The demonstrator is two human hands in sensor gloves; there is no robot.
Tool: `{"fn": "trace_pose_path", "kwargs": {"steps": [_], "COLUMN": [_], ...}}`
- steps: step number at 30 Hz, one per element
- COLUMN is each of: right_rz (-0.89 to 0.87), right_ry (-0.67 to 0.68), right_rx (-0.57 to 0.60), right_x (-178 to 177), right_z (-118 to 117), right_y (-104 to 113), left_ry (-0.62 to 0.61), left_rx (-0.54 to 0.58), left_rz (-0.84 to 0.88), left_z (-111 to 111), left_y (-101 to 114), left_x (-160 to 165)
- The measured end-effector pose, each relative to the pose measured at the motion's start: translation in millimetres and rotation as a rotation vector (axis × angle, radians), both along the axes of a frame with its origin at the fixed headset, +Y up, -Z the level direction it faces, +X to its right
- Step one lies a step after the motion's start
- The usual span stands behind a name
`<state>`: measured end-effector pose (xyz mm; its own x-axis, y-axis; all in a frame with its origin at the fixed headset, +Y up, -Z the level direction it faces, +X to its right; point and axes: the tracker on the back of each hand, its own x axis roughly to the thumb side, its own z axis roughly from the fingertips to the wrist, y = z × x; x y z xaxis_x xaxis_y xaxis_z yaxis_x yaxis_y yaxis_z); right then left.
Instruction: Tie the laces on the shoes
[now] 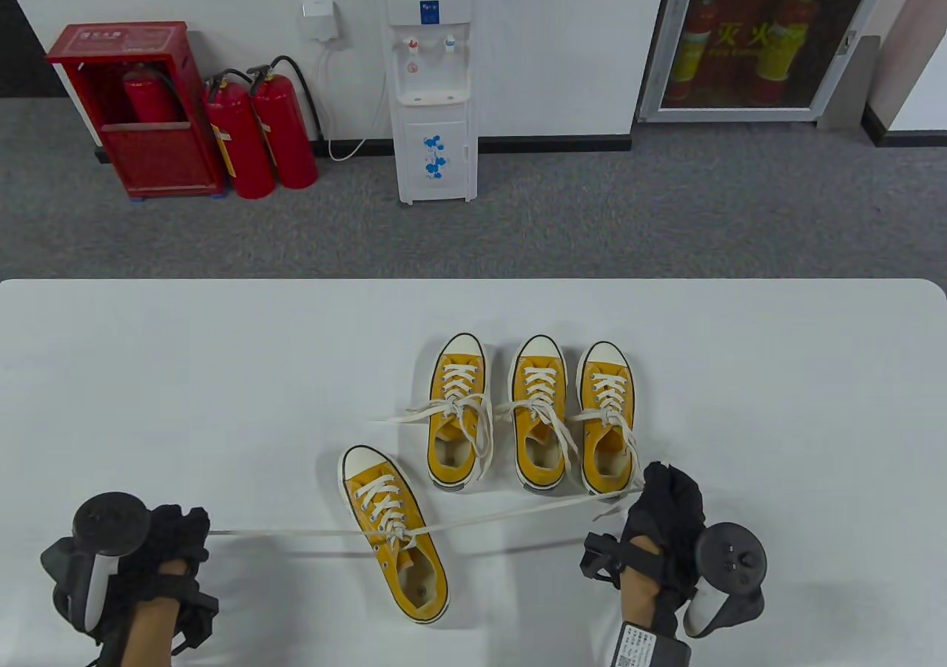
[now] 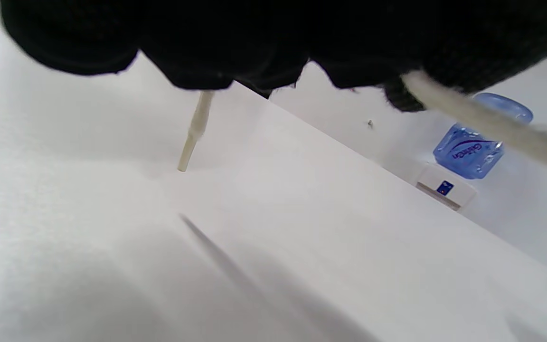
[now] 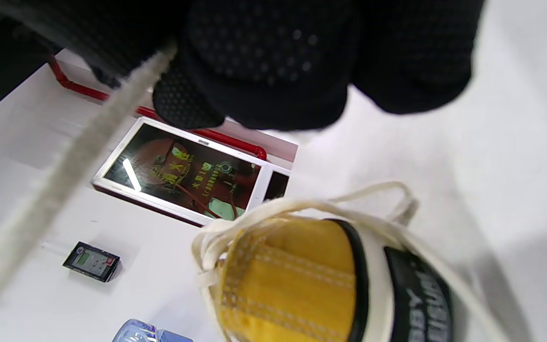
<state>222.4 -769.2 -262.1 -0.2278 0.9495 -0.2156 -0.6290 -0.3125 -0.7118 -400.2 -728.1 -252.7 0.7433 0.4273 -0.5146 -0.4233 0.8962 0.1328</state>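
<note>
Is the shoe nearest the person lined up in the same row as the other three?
No, the nearest shoe sits apart in front of the row of three, angled, its laces pulled taut by both hands.

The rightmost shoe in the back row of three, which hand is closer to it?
Right. The right hand sits just beside the heel of the rightmost shoe, pulling a lace end. The left hand is far across the table, holding the other lace end.

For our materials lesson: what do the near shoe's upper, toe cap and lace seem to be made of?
Near shoe: the yellow upper looks like matte woven canvas. Its toe cap looks like smooth off-white rubber. The lace, pulled taut between the left hand and right hand, looks like flat woven fabric, probably cotton.
</note>
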Motion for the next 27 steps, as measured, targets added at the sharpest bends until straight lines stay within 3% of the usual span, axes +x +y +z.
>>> {"fn": "trace_pose_path", "kwargs": {"steps": [14,27], "right_rz": [-0.117,-0.124], "right_ry": [-0.045,-0.024], "right_rx": [-0.064,-0.102], "right_x": [11,12], "right_z": [2,2], "right_y": [-14,-14], "left_ry": [0.034,-0.017], "left_rx": [-0.015,0.167], "left_rz": [-0.030,0.030], "left_z": [0,2], "left_y": [-5,5], "left_x": [-3,6]}}
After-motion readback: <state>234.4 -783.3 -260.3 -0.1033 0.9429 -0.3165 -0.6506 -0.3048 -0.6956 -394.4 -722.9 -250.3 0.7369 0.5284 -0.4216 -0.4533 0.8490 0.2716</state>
